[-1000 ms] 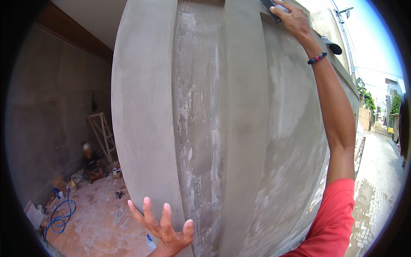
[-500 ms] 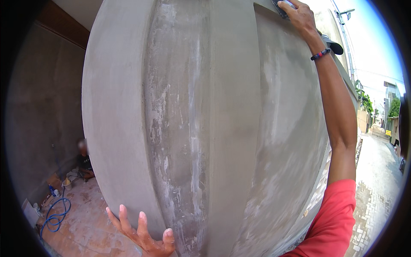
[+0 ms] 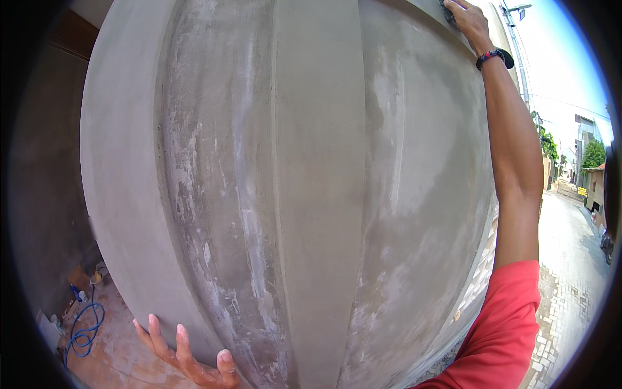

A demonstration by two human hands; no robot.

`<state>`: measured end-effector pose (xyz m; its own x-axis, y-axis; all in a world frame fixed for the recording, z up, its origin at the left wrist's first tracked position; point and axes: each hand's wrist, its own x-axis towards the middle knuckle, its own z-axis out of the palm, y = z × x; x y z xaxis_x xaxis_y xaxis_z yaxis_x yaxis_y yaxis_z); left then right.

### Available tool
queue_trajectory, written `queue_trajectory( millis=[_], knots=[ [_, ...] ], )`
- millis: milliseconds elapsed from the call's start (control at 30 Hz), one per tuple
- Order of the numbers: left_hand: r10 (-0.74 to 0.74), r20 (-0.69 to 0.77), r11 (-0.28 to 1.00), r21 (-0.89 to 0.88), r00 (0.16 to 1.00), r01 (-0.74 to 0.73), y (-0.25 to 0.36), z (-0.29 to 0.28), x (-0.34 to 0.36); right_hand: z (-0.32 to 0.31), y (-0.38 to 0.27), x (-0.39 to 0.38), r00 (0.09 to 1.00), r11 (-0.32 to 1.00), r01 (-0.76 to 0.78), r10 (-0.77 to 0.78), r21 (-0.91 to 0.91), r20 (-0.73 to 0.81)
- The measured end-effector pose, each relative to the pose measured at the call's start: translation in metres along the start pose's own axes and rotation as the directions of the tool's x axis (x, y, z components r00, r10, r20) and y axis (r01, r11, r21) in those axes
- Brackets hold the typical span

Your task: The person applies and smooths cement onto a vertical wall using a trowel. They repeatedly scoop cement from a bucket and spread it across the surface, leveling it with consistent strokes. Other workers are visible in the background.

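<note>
A grey plastered wall [image 3: 317, 194] with raised vertical bands and rougher, white-streaked recesses fills the middle. High at the right, my right hand [image 3: 472, 24] is closed round a dark trowel [image 3: 448, 14] held against the upper band; most of the tool is hidden by the fingers and the picture's edge. A beaded bracelet [image 3: 490, 58] circles that wrist. Down at the lower left, my left hand [image 3: 194, 363] has its fingers spread by the wall's pale left band [image 3: 129, 194], holding nothing. Whether its fingertips touch the plaster, I cannot tell.
A dark rounded fixture [image 3: 505, 59] shows behind my right wrist. Left of the wall, a coiled blue hose [image 3: 84, 330] and a small bucket [image 3: 96, 279] lie on a stained floor [image 3: 123, 350]. At the right runs a paved lane [image 3: 570, 259] with a utility pole [image 3: 515, 52].
The view has shifted, so the wall and my left hand appear farther left. My right hand has moved right along the upper band with the trowel. The person seated indoors is no longer visible.
</note>
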<state>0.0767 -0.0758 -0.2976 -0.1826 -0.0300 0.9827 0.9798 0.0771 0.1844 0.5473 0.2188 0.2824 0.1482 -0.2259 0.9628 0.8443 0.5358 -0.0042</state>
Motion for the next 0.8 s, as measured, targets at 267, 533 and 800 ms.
queue_trajectory(
  millis=[267,533,800],
  knots=[
    [0.095,-0.045,0.995,0.04,0.994,-0.093,0.001,0.001,0.005,-0.021,-0.063,-0.079,0.973,0.97,0.23,-0.23,-0.075,0.015],
    [0.154,-0.025,0.987,0.039,0.988,-0.153,-0.003,0.001,0.01,-0.005,0.017,-0.065,0.997,0.995,-0.065,0.062,0.071,0.044],
    [-0.088,0.045,0.993,-0.078,0.995,0.091,-0.012,-0.001,-0.005,-0.034,-0.011,-0.056,0.967,0.935,0.253,-0.247,-0.249,0.057]
  ],
)
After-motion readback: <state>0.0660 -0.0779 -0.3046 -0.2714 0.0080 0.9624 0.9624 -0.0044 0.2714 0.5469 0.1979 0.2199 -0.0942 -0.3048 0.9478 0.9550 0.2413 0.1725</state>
